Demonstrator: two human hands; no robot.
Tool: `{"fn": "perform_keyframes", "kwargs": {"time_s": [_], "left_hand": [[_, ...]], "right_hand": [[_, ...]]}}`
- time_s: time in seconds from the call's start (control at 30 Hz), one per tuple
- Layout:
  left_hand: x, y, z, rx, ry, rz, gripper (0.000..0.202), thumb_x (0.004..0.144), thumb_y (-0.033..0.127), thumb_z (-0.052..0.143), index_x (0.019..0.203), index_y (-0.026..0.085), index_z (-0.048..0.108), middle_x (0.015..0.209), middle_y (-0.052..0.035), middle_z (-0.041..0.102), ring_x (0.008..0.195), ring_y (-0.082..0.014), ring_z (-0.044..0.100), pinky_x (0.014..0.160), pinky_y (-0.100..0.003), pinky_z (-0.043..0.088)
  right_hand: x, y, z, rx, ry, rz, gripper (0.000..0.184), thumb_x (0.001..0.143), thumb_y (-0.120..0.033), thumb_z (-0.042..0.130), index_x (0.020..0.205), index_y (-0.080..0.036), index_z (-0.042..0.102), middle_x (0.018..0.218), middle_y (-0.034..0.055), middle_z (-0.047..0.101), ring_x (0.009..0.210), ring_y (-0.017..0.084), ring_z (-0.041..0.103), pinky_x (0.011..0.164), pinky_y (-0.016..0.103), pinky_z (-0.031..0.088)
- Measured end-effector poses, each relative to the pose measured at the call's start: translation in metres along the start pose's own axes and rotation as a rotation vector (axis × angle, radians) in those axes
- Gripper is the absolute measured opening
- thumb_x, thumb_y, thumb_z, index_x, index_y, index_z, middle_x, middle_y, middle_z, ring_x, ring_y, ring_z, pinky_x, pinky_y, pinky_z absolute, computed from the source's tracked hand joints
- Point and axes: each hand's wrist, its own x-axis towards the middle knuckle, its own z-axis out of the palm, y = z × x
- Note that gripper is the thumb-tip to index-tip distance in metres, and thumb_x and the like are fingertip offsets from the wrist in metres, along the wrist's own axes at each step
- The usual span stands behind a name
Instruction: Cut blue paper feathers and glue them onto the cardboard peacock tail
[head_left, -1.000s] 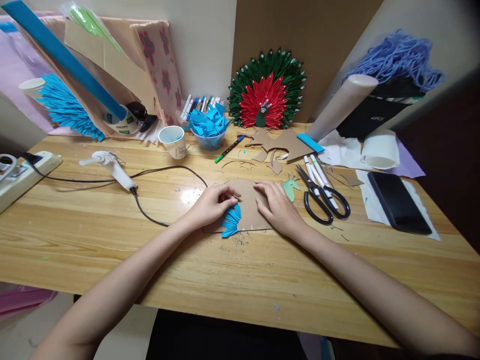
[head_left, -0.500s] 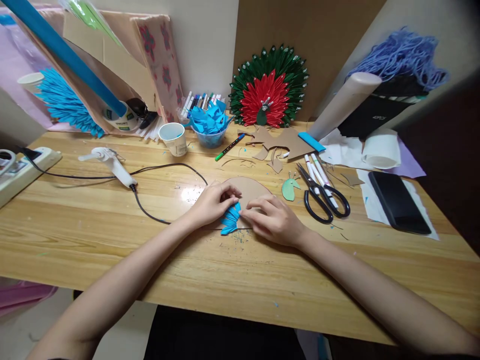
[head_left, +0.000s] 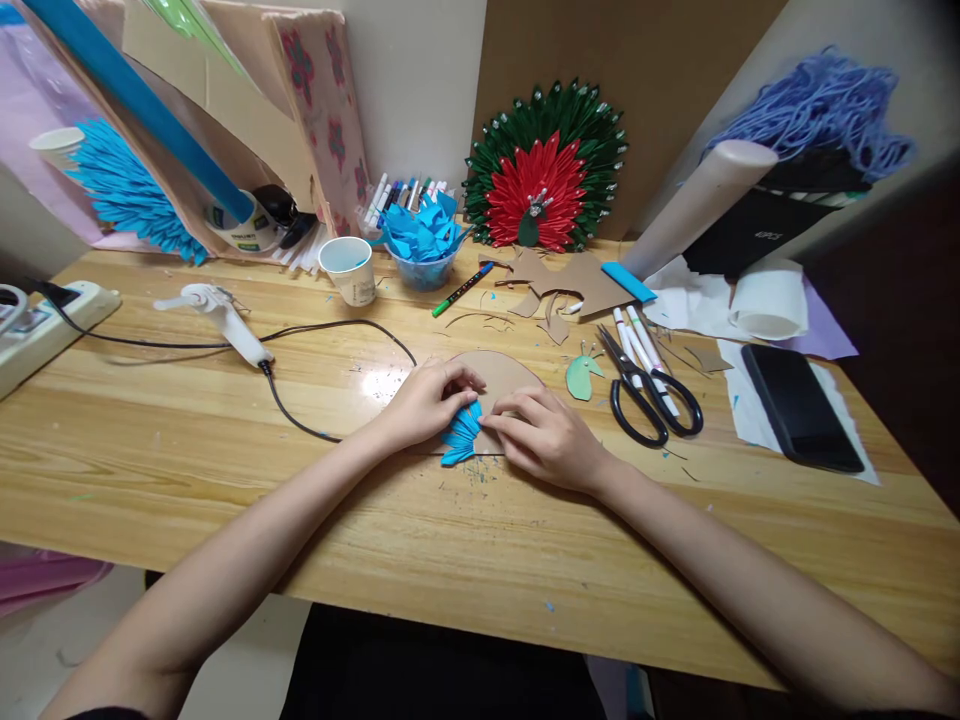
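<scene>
A half-round piece of brown cardboard (head_left: 504,372) lies on the table under both hands. Folded blue paper petals (head_left: 461,435) fan out over its left part. My left hand (head_left: 435,400) rests on the cardboard, thumb and fingers closed at the upper end of the petals. From the right, my right hand (head_left: 547,435) reaches in with bent fingers, its fingertips pinched at the petals' inner ends. Whatever small piece lies between those fingertips is mostly hidden.
A glue gun (head_left: 229,325) with its cable lies left. Black-handled scissors (head_left: 649,395), a green paper bird's head (head_left: 581,377) and a phone (head_left: 802,408) lie right. Behind stand a paper cup (head_left: 347,270), a bowl of blue pieces (head_left: 424,265) and a red-green peacock (head_left: 544,180).
The camera view has shifted slightly. Both hands keep nearly the same position at the blue petals, with barely any finger movement.
</scene>
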Motion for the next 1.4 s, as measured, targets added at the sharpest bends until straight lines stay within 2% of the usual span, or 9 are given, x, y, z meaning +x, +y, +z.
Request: {"fn": "perform_keyframes", "kwargs": {"time_s": [0.43,0.63,1.27,1.4], "left_hand": [[0.0005,0.0017,-0.0004,-0.036,0.012,0.025,0.013,0.081,0.024,0.059,0.093,0.019,0.063,0.079,-0.0012,0.065,0.075,-0.014,0.057,0.069,-0.027,0.044],[0.0009,0.0015,0.0007,-0.055,0.009,0.011,0.013,0.082,0.024,0.058,0.093,0.018,0.062,0.08,-0.0019,0.065,0.075,-0.0142,0.057,0.068,-0.027,0.044],[0.0004,0.0,0.0012,-0.043,0.011,0.012,0.013,0.081,0.024,0.059,0.092,0.018,0.063,0.08,-0.0022,0.066,0.075,-0.0146,0.057,0.068,-0.027,0.044],[0.0001,0.0003,0.0015,-0.033,0.015,0.006,0.013,0.081,0.024,0.059,0.092,0.019,0.063,0.08,-0.0021,0.066,0.076,-0.0147,0.058,0.068,-0.027,0.044]], "right_hand": [[0.0015,-0.0009,-0.0005,-0.025,-0.023,-0.006,0.024,0.085,-0.014,0.051,0.105,-0.015,0.064,0.094,0.0088,0.065,0.088,0.022,0.05,0.081,0.039,0.044],[0.0003,-0.0008,0.0003,-0.027,-0.034,-0.003,0.024,0.086,-0.015,0.049,0.104,-0.017,0.064,0.093,0.0086,0.065,0.088,0.022,0.05,0.079,0.039,0.044],[0.0012,-0.0011,-0.0004,-0.18,-0.069,-0.122,0.025,0.086,-0.014,0.046,0.103,-0.016,0.064,0.093,0.0109,0.064,0.088,0.023,0.05,0.077,0.038,0.045],[0.0016,-0.0027,-0.0012,-0.14,-0.064,-0.08,0.026,0.086,-0.014,0.046,0.105,-0.018,0.063,0.093,0.0104,0.064,0.09,0.023,0.05,0.078,0.039,0.045]]}}
